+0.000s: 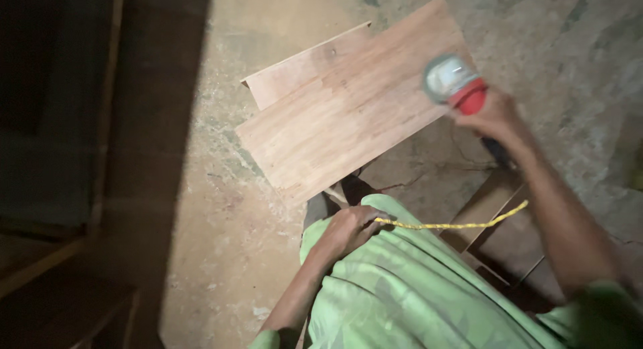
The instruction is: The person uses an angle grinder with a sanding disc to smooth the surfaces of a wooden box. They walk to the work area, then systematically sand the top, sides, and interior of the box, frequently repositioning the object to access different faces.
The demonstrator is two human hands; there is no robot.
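Wood board (348,108) w/ right hand (492,114) gripping sander (452,81), left hand (348,230) clenching yellow cord (455,223).

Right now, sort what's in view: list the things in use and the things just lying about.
In use:
- red power sander, gripped by the right hand
- top wooden board, under the sander's disc
- yellow cord, held by the left hand

Lying about:
- second board, beneath the top one
- wooden frame on the floor
- dark furniture at left

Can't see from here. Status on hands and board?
Right hand grips red power sander at wooden board edge. Left hand holds yellow cord at lap. Nothing on board.
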